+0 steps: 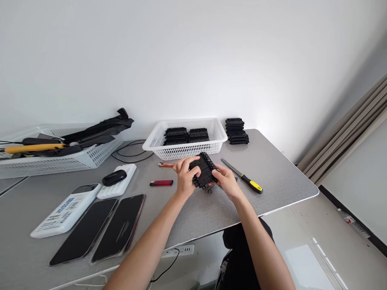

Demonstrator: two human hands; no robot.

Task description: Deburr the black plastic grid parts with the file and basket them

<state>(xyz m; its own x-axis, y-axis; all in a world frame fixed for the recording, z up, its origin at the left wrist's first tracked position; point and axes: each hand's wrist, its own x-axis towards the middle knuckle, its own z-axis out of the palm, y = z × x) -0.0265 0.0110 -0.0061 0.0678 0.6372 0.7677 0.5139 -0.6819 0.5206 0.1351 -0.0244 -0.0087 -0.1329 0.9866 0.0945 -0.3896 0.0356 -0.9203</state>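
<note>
Between my two hands, above the grey table, is a flat black plastic piece (205, 170) with toothed edges, held tilted. My left hand (186, 174) grips its left side, fingers bent over its face. At the lower right edge my right hand (225, 177) pinches it with the thumb on top. A file (243, 177) with a black and yellow handle lies to the right of my right hand. Similar black pieces (176, 137) sit in a white plastic basket (189, 152) behind my hands, and more are in a stack (236, 131) right of it.
Left of my hands lie a red cutter-like item (161, 183) and an orange packet (166, 164). Further left are two phones (119, 229), white power banks (66, 211), a black mouse (114, 177) and a second basket (90, 155) of tools. The table edge (287, 204) runs close in front.
</note>
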